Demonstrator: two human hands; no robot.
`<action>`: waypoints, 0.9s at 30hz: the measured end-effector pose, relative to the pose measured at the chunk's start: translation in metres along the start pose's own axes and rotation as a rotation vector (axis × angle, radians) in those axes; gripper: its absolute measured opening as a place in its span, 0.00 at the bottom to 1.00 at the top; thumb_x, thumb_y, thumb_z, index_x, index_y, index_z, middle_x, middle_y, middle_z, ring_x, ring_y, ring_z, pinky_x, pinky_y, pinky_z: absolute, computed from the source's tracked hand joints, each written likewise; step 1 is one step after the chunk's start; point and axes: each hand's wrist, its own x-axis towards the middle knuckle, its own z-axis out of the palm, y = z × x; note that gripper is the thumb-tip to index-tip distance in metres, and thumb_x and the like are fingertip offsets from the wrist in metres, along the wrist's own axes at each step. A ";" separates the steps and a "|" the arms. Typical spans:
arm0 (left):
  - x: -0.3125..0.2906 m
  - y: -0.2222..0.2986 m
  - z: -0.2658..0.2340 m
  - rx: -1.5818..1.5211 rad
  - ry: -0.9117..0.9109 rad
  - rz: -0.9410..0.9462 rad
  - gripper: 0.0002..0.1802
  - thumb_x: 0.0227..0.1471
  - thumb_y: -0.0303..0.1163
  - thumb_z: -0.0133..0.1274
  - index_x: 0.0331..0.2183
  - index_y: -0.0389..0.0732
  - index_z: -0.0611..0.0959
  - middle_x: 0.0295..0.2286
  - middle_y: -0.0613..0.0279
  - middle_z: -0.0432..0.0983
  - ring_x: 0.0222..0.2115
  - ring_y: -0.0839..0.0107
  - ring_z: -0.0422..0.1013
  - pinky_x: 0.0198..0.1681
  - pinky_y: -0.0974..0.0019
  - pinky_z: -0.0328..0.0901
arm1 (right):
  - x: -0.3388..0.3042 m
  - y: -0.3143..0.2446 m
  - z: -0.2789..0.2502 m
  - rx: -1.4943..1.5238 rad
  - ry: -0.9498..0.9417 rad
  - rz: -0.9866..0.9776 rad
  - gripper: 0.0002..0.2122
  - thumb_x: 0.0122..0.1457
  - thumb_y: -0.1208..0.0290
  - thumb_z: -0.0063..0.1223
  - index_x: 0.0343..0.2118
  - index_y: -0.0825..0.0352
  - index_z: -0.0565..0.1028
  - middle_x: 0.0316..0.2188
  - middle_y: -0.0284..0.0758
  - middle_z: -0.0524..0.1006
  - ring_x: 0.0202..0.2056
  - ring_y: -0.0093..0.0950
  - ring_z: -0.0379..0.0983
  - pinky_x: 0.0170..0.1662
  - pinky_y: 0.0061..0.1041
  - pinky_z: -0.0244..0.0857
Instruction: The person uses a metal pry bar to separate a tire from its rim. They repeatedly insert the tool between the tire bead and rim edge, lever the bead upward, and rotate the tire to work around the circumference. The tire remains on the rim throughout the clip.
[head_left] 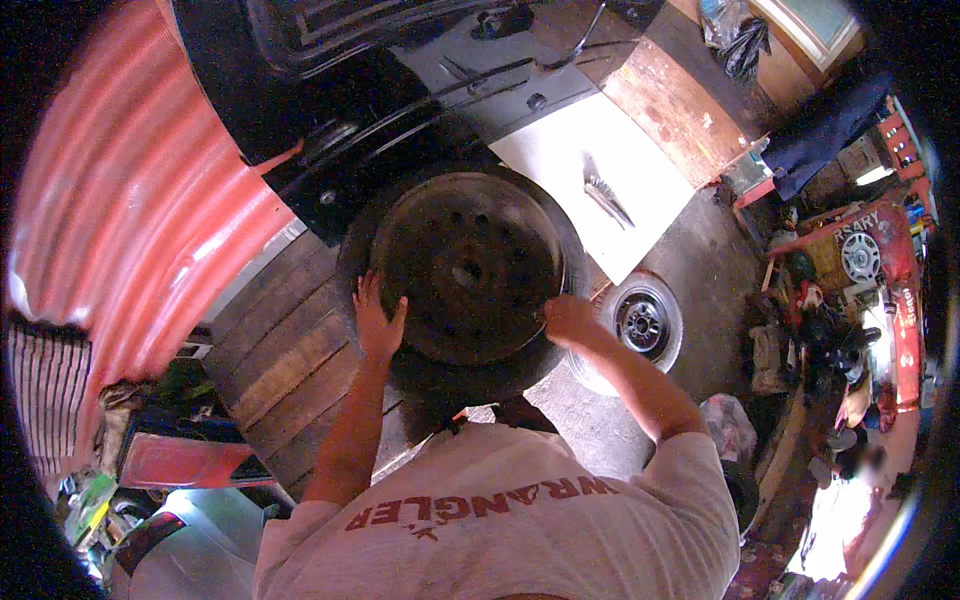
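A large wheel, a dark steel rim (440,300) inside a black tyre (500,375), lies in front of me with its dished face up. My left hand (378,328) rests at the left edge where tyre and rim meet, fingers spread and thumb apart. At the right edge of the rim my right hand (570,321) is closed like a fist, knuckles toward the wheel. Whatever it may hold is too small and dark to make out. The middle of the rim shows a centre hole and several smaller round holes.
Wooden planks (270,350) extend left of the wheel. Beyond it stand black vehicle panels (330,70) and a white sheet (560,160) with a dark slender object (607,202). A second wheel (640,325) lies on the floor at right. Red corrugated sheeting (120,190) is far left; cluttered shelves (830,330) far right.
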 end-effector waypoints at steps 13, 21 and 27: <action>-0.001 0.005 -0.004 -0.071 -0.016 -0.045 0.38 0.51 0.47 0.53 0.57 0.35 0.62 0.59 0.47 0.55 0.61 0.50 0.48 0.64 0.50 0.40 | -0.001 0.015 -0.009 -0.020 0.085 -0.027 0.10 0.51 0.68 0.48 0.29 0.67 0.79 0.28 0.45 0.79 0.32 0.42 0.78 0.34 0.40 0.73; -0.001 0.002 0.001 -0.081 -0.001 -0.088 0.38 0.50 0.44 0.54 0.57 0.36 0.62 0.59 0.49 0.55 0.61 0.52 0.49 0.65 0.52 0.41 | 0.021 0.063 -0.008 0.057 0.318 0.182 0.14 0.57 0.62 0.43 0.42 0.60 0.75 0.26 0.47 0.78 0.30 0.43 0.78 0.32 0.40 0.73; -0.003 0.004 -0.004 -0.103 0.000 -0.077 0.37 0.50 0.44 0.55 0.56 0.35 0.63 0.58 0.48 0.56 0.61 0.51 0.50 0.64 0.52 0.43 | 0.004 0.054 0.022 0.067 0.188 0.229 0.13 0.58 0.60 0.42 0.42 0.55 0.75 0.28 0.46 0.79 0.31 0.45 0.77 0.34 0.44 0.72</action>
